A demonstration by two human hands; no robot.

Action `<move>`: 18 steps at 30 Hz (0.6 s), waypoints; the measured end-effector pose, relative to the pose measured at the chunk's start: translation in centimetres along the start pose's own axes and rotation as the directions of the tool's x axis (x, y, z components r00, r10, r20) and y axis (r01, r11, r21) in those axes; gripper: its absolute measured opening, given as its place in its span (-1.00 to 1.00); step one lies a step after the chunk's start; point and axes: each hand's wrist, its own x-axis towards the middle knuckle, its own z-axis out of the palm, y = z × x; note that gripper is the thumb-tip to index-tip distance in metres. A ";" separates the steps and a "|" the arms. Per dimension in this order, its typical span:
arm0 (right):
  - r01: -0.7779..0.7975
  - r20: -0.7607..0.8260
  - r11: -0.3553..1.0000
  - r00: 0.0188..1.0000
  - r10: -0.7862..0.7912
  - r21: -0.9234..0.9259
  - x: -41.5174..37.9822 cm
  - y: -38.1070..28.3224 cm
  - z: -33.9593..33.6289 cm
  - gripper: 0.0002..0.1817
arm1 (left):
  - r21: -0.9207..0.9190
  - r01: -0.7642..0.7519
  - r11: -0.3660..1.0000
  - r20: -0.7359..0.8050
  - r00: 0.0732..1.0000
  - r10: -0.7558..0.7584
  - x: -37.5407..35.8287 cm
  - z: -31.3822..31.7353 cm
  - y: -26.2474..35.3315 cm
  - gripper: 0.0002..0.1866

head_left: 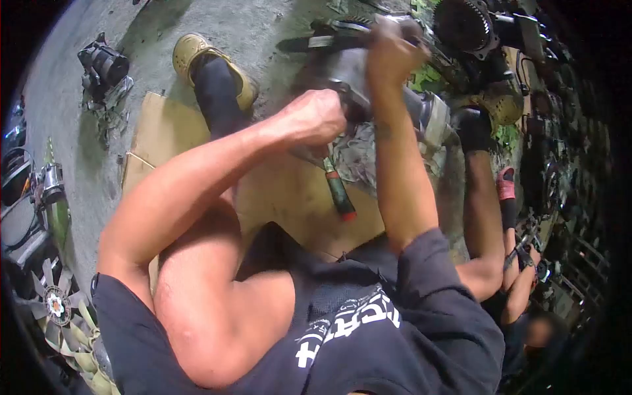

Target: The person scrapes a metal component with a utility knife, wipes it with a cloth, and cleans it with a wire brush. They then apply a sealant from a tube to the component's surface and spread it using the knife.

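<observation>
A grey metal machine part [339, 69], blurred by motion, lies on the ground between the person's feet. My left hand [316, 117] is closed in a fist at its near left side; what it holds, if anything, is hidden. At the part's upper right, my right hand [395, 56] is raised and closed, smeared by motion, and something in it cannot be made out. Below my left hand, a tool with a green and red handle [340, 196] rests on the cardboard. Crumpled grey cloth or plastic [357, 158] lies beneath the part.
Flat cardboard [283, 191] covers the ground before me. A dark machine part [102, 62] sits at the upper left, fan wheels [58, 305] at the lower left. A round geared housing [461, 25] and many metal parts line the right, where another person [523, 276] sits.
</observation>
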 end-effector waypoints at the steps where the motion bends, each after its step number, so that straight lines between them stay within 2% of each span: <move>1: -0.216 0.153 0.906 0.973 0.170 0.364 2.7 -4.2 -1.1 -0.77 | -0.159 0.228 0.960 -0.095 0.965 -0.245 -0.5 0.2 1.3 -0.74; 2: -0.431 0.350 0.640 0.900 0.259 0.636 7.0 -7.7 -3.5 -0.75 | 0.090 -0.010 0.996 -0.339 0.940 0.040 -0.3 1.2 -0.2 -0.75; 3: -0.481 0.476 0.528 0.865 0.158 0.700 9.9 -7.7 -6.6 -0.86 | 0.360 -0.189 0.914 -0.465 0.813 0.351 -0.4 3.1 -1.7 -0.76; 4: -0.538 0.577 0.408 0.816 0.031 0.738 11.7 -6.8 -9.0 -0.89 | 0.228 -0.145 0.963 -0.271 0.940 0.206 -0.6 2.2 -0.8 -0.77; 5: -0.169 0.529 0.955 0.849 0.014 0.245 12.6 -4.8 -9.6 -0.85 | 0.117 -0.063 0.991 -0.066 0.995 0.071 0.0 0.2 -0.2 -0.77; 6: 0.285 0.495 0.856 0.868 -0.040 -0.432 13.2 -2.2 -9.9 -0.72 | 0.485 -0.255 0.836 -0.142 0.921 0.363 1.3 1.4 -2.1 -0.54; 7: 0.073 0.147 0.996 0.987 -0.066 -0.041 12.9 0.6 -10.6 -0.81 | 0.466 -0.253 0.847 -0.144 0.924 0.355 0.7 1.3 -1.3 -0.54; 8: -0.443 0.328 0.636 0.896 0.299 0.632 12.2 4.9 -9.5 -0.85 | 0.118 -0.130 0.984 -0.135 0.980 0.146 -0.4 0.4 0.4 -0.53; 9: -0.597 0.653 -0.268 0.664 0.363 0.756 11.5 7.5 -7.5 -0.88 | -0.215 0.041 0.976 -0.060 0.997 -0.055 -0.9 -0.7 1.2 -0.52; 10: -0.589 0.647 -0.272 0.666 0.372 0.761 9.8 5.8 -6.2 -0.88 | 0.180 -0.105 0.978 0.086 0.992 0.091 -0.2 -0.6 0.3 -0.50; 11: -0.644 0.627 -0.137 0.637 0.449 0.753 7.4 1.6 -5.3 -0.88 | 0.179 -0.112 0.978 0.102 0.990 0.095 -0.5 -0.4 0.8 -0.50; 12: -0.688 0.591 -0.002 0.621 0.515 0.725 5.8 -2.7 -4.3 -0.87 | 0.019 0.075 0.997 0.019 0.997 -0.075 -0.9 -0.5 1.5 -0.51; 13: -0.721 0.547 0.125 0.614 0.569 0.681 5.3 -4.7 -3.7 -0.84 | -0.155 0.248 0.956 -0.044 0.965 -0.258 -1.1 -0.6 1.9 -0.51; 14: -0.721 0.549 0.120 0.613 0.568 0.682 7.0 -5.2 -4.2 -0.84 | -0.140 0.192 0.971 -0.133 0.969 -0.210 -1.4 -0.4 1.8 -0.52; 15: -0.623 0.443 0.200 0.712 0.545 0.756 10.1 -6.0 -5.9 -0.87 | -0.068 0.142 0.988 -0.173 0.973 -0.152 -0.8 -0.1 1.4 -0.49; 16: -0.505 0.324 0.276 0.801 0.504 0.818 12.9 -6.8 -7.6 -0.87 | 0.214 -0.008 0.977 -0.100 0.995 0.030 0.0 0.3 0.4 -0.55; 17: -0.426 0.119 0.575 0.861 0.494 0.699 15.0 -7.6 -10.0 -0.86 | 0.471 -0.168 0.866 0.005 0.982 0.188 0.8 0.2 -0.4 -0.61; 18: -0.336 -0.067 0.810 0.907 0.416 0.481 15.8 -7.7 -12.0 -0.85 | 0.306 -0.125 0.944 -0.019 0.990 0.137 0.6 -0.1 -0.5 -0.57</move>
